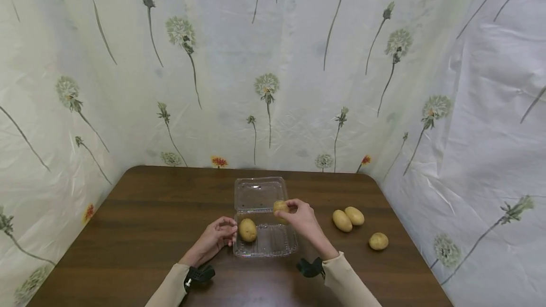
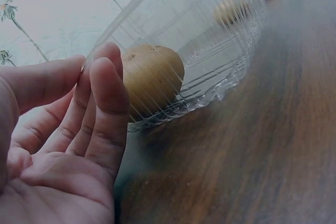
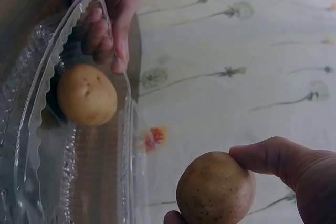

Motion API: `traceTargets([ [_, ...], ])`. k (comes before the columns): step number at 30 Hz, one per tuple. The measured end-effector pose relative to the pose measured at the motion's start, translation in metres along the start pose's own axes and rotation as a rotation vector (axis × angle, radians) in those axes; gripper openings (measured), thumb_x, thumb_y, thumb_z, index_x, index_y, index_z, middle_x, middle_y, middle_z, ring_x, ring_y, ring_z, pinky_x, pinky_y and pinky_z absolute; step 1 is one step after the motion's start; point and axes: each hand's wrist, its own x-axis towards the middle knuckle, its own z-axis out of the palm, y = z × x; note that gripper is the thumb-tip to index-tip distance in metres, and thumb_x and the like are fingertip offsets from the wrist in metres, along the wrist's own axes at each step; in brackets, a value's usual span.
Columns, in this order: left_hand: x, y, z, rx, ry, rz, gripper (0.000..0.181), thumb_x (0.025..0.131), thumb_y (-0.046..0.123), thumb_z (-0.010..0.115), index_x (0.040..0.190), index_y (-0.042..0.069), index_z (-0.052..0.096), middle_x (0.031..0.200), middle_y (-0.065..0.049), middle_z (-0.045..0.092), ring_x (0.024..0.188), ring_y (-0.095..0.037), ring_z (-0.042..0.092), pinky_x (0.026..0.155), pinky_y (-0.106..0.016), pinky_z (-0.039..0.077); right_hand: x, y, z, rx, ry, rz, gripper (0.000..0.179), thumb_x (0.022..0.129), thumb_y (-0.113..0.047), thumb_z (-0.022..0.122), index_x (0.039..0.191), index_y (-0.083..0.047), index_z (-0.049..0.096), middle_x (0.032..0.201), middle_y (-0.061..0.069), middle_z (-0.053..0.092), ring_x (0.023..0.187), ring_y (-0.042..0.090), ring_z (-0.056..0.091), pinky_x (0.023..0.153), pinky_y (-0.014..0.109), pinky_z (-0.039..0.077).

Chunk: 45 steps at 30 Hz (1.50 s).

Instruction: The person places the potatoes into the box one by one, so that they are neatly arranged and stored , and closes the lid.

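Note:
A clear plastic clamshell container (image 1: 273, 245) lies with its lid (image 1: 260, 193) folded back, away from the person. Inside its left end sits one potato (image 1: 247, 230), seen through the ribbed wall in the left wrist view. My left hand (image 1: 215, 238) pinches the container's left rim between thumb and fingers (image 2: 107, 85). Above the container's back right part, my right hand (image 1: 304, 219) holds a second potato (image 3: 216, 188) between thumb and fingertips. That potato is raised over the hinge side, apart from the one in the container.
To the right on the brown wooden table (image 1: 170, 203) lie two potatoes side by side (image 1: 342, 221), the farther potato (image 1: 355, 216) close against the first. Another potato (image 1: 378, 241) is nearer the table's right edge. A dandelion-patterned curtain (image 1: 222, 84) surrounds the table's back and sides.

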Motion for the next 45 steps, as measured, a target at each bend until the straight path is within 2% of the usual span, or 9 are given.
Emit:
traceTargets([
  [5, 0.000, 0.000, -0.001, -0.010, -0.002, 0.000, 0.011, 0.098, 0.007, 0.053, 0.108, 0.007, 0.049, 0.082, 0.001, 0.066, 0.070, -0.010, 0.063, 0.061, -0.022, 0.050, 0.002, -0.004, 0.006, 0.002, -0.018, -0.010, 0.050, 0.077, -0.036, 0.078, 0.113, -0.003, 0.065, 0.103, 0.010, 0.068, 0.095, 0.021, 0.063, 0.076, 0.034, 0.052],
  [16, 0.001, 0.002, -0.001, 0.001, 0.008, 0.002, 0.011, 0.099, 0.007, 0.052, 0.109, 0.006, 0.049, 0.082, 0.001, 0.065, 0.070, -0.010, 0.063, 0.061, -0.022, 0.050, 0.005, -0.008, 0.018, 0.029, -0.065, -0.016, 0.049, 0.079, -0.034, 0.077, 0.114, -0.002, 0.064, 0.105, 0.010, 0.068, 0.098, 0.023, 0.063, 0.074, 0.034, 0.053],
  [26, 0.002, 0.001, -0.001, -0.009, 0.001, 0.005, 0.010, 0.099, 0.006, 0.052, 0.108, 0.005, 0.048, 0.081, 0.000, 0.066, 0.069, -0.011, 0.063, 0.060, -0.022, 0.049, 0.010, -0.004, 0.028, 0.021, -0.065, -0.033, 0.046, 0.077, -0.032, 0.078, 0.108, 0.000, 0.065, 0.098, 0.010, 0.068, 0.087, 0.020, 0.063, 0.068, 0.029, 0.051],
  [36, 0.001, 0.001, 0.001, 0.004, 0.012, -0.002, 0.012, 0.098, 0.007, 0.053, 0.108, 0.005, 0.049, 0.082, 0.000, 0.065, 0.070, -0.011, 0.063, 0.061, -0.023, 0.050, 0.009, 0.000, 0.035, 0.001, -0.079, -0.017, 0.046, 0.077, -0.031, 0.077, 0.107, 0.001, 0.065, 0.096, 0.011, 0.068, 0.087, 0.021, 0.062, 0.073, 0.033, 0.051],
  [45, 0.000, 0.001, 0.000, 0.000, 0.020, -0.006, 0.011, 0.098, 0.007, 0.054, 0.108, 0.006, 0.050, 0.081, 0.000, 0.065, 0.069, -0.011, 0.063, 0.060, -0.023, 0.049, 0.008, 0.006, 0.043, 0.009, -0.115, -0.008, 0.047, 0.078, -0.031, 0.077, 0.109, 0.001, 0.064, 0.099, 0.012, 0.068, 0.085, 0.020, 0.062, 0.069, 0.030, 0.051],
])
